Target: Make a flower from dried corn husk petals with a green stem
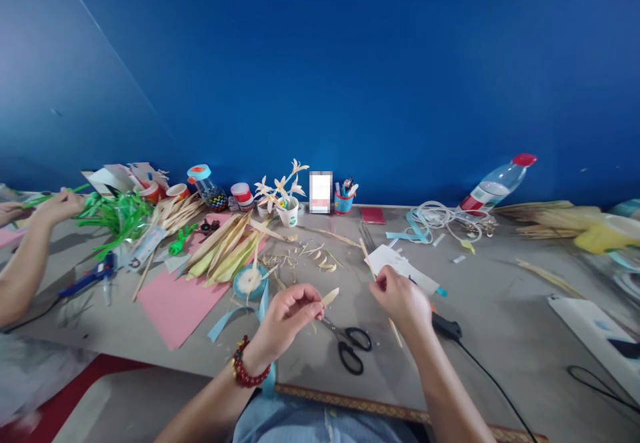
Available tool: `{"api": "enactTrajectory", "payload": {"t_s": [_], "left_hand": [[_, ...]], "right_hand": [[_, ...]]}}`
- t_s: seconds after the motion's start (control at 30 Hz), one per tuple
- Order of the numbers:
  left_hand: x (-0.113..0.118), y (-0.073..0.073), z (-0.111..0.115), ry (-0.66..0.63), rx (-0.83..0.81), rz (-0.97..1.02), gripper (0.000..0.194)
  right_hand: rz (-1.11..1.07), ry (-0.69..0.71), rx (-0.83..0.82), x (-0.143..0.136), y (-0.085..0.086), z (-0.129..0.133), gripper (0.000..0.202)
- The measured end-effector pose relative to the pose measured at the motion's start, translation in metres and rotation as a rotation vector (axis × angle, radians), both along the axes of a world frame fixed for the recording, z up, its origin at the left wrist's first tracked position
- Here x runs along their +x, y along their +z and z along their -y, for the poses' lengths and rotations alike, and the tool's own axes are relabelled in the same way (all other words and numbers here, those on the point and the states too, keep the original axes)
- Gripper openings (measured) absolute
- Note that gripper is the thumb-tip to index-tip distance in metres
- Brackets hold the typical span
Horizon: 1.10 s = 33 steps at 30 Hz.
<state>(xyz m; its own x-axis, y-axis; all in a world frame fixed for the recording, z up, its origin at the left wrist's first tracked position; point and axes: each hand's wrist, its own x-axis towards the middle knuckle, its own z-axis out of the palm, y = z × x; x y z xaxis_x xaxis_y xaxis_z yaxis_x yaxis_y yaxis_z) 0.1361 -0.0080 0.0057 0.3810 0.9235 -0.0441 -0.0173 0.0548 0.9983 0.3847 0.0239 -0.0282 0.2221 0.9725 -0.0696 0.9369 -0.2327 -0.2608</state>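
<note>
My left hand (295,313), with a red bead bracelet on its wrist, pinches a small pale petal-shaped piece (331,296) between thumb and fingers. My right hand (400,296) is closed round a thin pale stick (367,256), which slants up and away from the fist; its lower end shows under the hand. Black-handled scissors (353,348) lie on the grey table between my forearms. Curled cream scraps (327,267) are scattered beyond my hands. A blue ribbon roll (251,282) lies left of them, beside dried husks (227,250) and pink paper (180,306).
Paper flowers stand in a white cup (288,212) near the blue wall. A tilted bottle (500,183) and coiled white cord (440,220) are at back right. A glue gun (447,326) trails its cable near my right forearm. Another person's hand (65,204) is at far left.
</note>
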Motion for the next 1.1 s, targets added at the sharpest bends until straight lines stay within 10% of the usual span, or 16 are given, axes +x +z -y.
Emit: {"api": "enactTrajectory", "payload": {"t_s": [0.13, 0.27, 0.7, 1.1], "left_hand": [[0.003, 0.003, 0.0, 0.017, 0.05, -0.039, 0.016], [0.006, 0.004, 0.001, 0.042, 0.237, -0.13, 0.015], [0.003, 0.014, 0.01, 0.057, 0.537, -0.34, 0.009], [-0.003, 0.012, 0.014, -0.082, 0.667, -0.201, 0.011]], "right_hand": [[-0.652, 0.069, 0.255, -0.001, 0.004, 0.029, 0.012], [-1.13, 0.278, 0.064, -0.026, 0.017, 0.059, 0.023], [-1.118, 0.443, -0.072, -0.063, 0.025, 0.061, 0.053], [-1.758, 0.344, -0.627, -0.067, 0.027, 0.068, 0.059]]}}
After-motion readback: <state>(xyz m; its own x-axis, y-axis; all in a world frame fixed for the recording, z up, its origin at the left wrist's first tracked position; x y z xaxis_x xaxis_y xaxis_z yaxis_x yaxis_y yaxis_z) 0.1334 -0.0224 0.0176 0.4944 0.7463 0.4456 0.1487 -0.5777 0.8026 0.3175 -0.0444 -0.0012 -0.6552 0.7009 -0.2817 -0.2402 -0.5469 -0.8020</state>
